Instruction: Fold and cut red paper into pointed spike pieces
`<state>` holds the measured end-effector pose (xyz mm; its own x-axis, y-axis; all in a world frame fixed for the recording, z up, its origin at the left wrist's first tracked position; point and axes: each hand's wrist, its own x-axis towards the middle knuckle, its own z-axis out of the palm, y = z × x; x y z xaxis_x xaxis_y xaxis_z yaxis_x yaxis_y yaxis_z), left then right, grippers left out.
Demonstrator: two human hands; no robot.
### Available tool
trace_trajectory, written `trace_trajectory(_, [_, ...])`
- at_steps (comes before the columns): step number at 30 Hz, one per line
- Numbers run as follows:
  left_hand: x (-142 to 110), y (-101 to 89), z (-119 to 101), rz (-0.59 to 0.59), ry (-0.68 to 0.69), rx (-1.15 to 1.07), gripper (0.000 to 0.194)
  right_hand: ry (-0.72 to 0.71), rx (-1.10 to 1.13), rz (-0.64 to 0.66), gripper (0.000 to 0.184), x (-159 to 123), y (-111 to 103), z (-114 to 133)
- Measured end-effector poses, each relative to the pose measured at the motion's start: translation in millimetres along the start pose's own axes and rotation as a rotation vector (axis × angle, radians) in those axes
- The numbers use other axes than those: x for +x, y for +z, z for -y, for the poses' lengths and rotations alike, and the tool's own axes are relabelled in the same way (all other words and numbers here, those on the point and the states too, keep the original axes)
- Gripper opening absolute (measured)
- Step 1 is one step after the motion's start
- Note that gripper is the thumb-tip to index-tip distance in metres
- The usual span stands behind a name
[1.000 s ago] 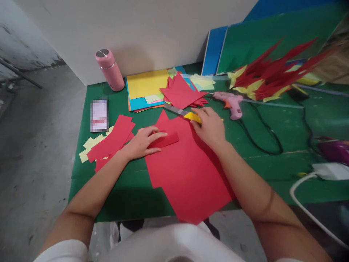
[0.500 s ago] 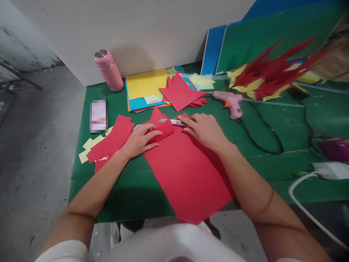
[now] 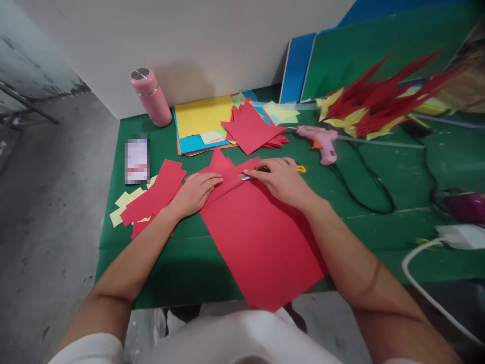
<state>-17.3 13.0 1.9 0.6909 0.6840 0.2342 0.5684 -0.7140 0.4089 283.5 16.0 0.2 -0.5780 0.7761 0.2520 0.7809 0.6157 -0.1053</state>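
Note:
A large red sheet of paper (image 3: 265,242) lies on the green table, its upper end folded over into a flap (image 3: 227,184). My left hand (image 3: 197,192) rests flat on the left part of that flap, fingers stretched out. In my right hand (image 3: 282,177) is a utility knife (image 3: 247,176), gripped with its silvery blade pointing left at the flap's right end. Its yellow tail shows past my knuckles. Beyond the flap a red paper point (image 3: 219,157) sticks up. Cut red strips (image 3: 155,194) and pale yellow pieces (image 3: 122,199) lie left of my left hand.
A stack of red pointed pieces (image 3: 252,129) lies on coloured sheets (image 3: 206,116). Behind stands a pink flask (image 3: 151,98); a blurred-out phone-like rectangle (image 3: 137,162) lies left. At right are a pink glue gun (image 3: 322,144) with black cord, a red-yellow paper flame (image 3: 379,106) and a white plug (image 3: 462,236).
The fold, partly raised before, now lies flatter under my left hand. The knife has drawn back to the right, its blade out of the fold, and its yellow tail has come into view.

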Motion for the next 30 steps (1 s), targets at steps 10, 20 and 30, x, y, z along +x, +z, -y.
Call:
trace_trajectory(10, [0.3,8.0,10.9,-0.022,0.044,-0.071,0.056,0.031,0.226,-0.097,0.031,4.4,7.2,-5.7])
trace_trajectory(20, [0.7,1.6,2.5,0.010,-0.029,-0.008,0.050,0.007,0.222,-0.030,0.033,7.2,5.2,-10.7])
trace_trajectory(30, [0.0,-2.4,-0.2,0.078,-0.100,0.017,0.054,-0.021,0.220,-0.012,0.036,1.9,1.4,-17.2])
